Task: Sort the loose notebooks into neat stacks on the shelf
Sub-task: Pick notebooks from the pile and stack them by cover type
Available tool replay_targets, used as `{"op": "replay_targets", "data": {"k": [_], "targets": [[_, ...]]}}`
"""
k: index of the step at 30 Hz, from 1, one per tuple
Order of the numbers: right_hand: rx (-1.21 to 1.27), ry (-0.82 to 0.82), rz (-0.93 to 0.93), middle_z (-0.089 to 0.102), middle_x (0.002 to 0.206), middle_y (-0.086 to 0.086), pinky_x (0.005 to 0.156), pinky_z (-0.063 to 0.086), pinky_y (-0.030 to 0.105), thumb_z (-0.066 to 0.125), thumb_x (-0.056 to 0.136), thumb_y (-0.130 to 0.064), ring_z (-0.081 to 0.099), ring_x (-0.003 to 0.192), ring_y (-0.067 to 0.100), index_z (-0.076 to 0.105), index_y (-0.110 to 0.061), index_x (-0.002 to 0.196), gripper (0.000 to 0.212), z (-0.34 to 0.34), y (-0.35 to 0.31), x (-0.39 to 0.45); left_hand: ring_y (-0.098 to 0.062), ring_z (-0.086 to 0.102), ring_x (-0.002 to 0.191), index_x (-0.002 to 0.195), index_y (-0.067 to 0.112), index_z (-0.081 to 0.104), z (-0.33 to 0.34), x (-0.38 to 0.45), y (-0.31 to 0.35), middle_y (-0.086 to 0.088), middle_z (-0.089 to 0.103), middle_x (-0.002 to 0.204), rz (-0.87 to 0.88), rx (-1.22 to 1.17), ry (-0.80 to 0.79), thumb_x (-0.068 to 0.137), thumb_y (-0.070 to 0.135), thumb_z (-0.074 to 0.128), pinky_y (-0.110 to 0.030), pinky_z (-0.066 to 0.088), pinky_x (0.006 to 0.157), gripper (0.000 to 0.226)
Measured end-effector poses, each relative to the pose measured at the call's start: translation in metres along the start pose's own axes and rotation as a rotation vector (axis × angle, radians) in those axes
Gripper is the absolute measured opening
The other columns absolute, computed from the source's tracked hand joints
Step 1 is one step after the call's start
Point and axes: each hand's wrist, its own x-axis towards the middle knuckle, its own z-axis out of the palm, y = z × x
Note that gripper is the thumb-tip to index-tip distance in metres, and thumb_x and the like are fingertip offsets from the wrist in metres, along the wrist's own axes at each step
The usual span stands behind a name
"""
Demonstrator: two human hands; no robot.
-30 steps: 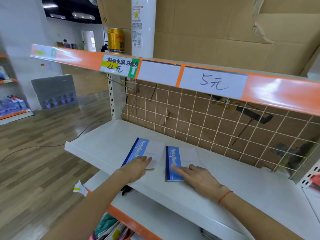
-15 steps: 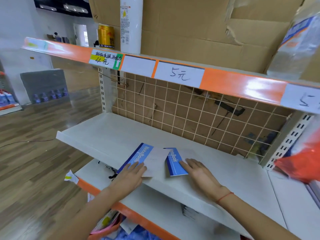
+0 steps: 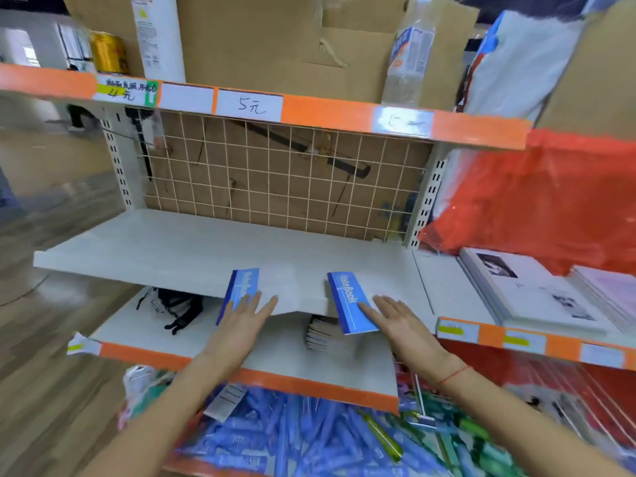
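Notebooks: left notebook under flat left hand; right notebook under flat right hand; hands apart, fingers straight, at shelf front edge

There was a single view, taken from the person's head. It faced forward and slightly down at the white shelf, standing close, about an arm's reach off. Above the shelf it took in the orange price rail; below it, a lower shelf and a bin of blue packets. Both forearms rose from the bottom edge towards the shelf.
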Motion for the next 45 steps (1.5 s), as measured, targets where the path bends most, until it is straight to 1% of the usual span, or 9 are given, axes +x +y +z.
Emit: {"op": "replay_targets", "data": {"k": [2,5,8,12,22,27,34,42,45], "targets": [[-0.015,-0.027,0.047,0.067,0.108,0.021,0.077,0.055,0.045,0.076,0.020,0.016,0.066,0.097,0.037,0.063,-0.010,0.121,0.106,-0.018,0.008,-0.025,-0.047,0.037,0.131,0.142,0.012,0.042,-0.010,-0.010,0.026,-0.022,0.036,0.146,0.022,-0.137,0.000,0.047,-0.036,0.048,-0.059,0.036,0.101,0.107],[-0.027,-0.021,0.123,0.066,0.110,0.021,0.079,0.054,0.048,0.076,0.023,0.018,0.066,0.099,0.038,0.062,-0.010,0.123,0.105,-0.041,0.024,-0.059,-0.040,0.059,0.112,0.128,0.014,0.059,-0.023,-0.006,0.065,-0.019,0.057,0.130,0.153,-0.142,0.060,0.023,-0.031,0.063,-0.053,0.051,0.080,0.114],[-0.052,0.010,0.192,0.066,0.110,0.023,0.079,0.052,0.051,0.071,0.029,0.022,0.065,0.099,0.040,0.063,-0.008,0.122,0.098,-0.061,0.040,-0.095,-0.033,0.064,0.107,0.125,0.017,0.057,-0.040,0.002,0.106,-0.014,0.063,0.123,0.270,-0.132,0.134,0.010,-0.021,0.072,-0.046,0.053,0.079,0.122],[-0.108,0.017,0.299,0.066,0.111,0.022,0.079,0.054,0.051,0.068,0.028,0.027,0.065,0.100,0.039,0.062,-0.008,0.122,0.101,-0.079,0.072,-0.148,-0.031,0.060,0.115,0.130,0.019,0.045,-0.053,0.012,0.165,-0.012,0.060,0.128,0.424,-0.171,0.230,0.019,-0.024,0.068,-0.047,0.048,0.089,0.122],[-0.147,0.102,0.526,0.061,0.115,0.027,0.079,0.053,0.054,0.059,0.040,0.031,0.062,0.104,0.043,0.046,-0.009,0.129,0.098,-0.131,0.226,-0.317,-0.029,0.063,0.109,0.125,0.014,0.046,-0.083,0.082,0.376,-0.011,0.064,0.122,0.695,-0.269,0.379,0.033,-0.013,0.084,-0.046,0.054,0.081,0.103],[-0.160,0.091,0.550,0.062,0.114,0.026,0.078,0.053,0.057,0.061,0.032,0.031,0.063,0.102,0.042,0.045,-0.011,0.128,0.105,-0.155,0.314,-0.391,-0.031,0.065,0.106,0.125,0.014,0.045,-0.101,0.120,0.483,-0.013,0.065,0.120,0.702,-0.312,0.472,0.061,-0.008,0.036,-0.047,0.055,0.079,0.068],[-0.127,0.073,0.560,0.060,0.120,0.024,0.088,0.049,0.057,0.064,0.037,0.031,0.060,0.109,0.040,0.041,-0.013,0.132,0.107,-0.156,0.409,-0.447,-0.029,0.066,0.101,0.128,0.014,0.045,-0.105,0.149,0.584,-0.017,0.063,0.121,0.622,-0.362,0.473,0.063,-0.001,0.027,-0.034,0.055,0.074,0.069],[-0.061,0.182,0.509,0.054,0.131,0.019,0.101,0.041,0.053,0.050,0.050,0.031,0.048,0.124,0.032,0.038,-0.016,0.139,0.101,-0.121,0.490,-0.457,-0.035,0.063,0.107,0.129,0.011,0.045,-0.086,0.208,0.648,-0.021,0.060,0.124,0.631,-0.342,0.446,0.056,-0.021,0.053,-0.045,0.053,0.081,0.080],[-0.044,0.213,0.489,0.053,0.132,0.019,0.102,0.041,0.052,0.038,0.055,0.021,0.042,0.126,0.028,0.036,-0.018,0.140,0.094,-0.113,0.527,-0.447,-0.035,0.062,0.107,0.128,0.010,0.046,-0.079,0.239,0.670,-0.022,0.059,0.125,0.620,-0.392,0.463,0.041,-0.029,0.064,-0.044,0.053,0.081,0.097]]}}
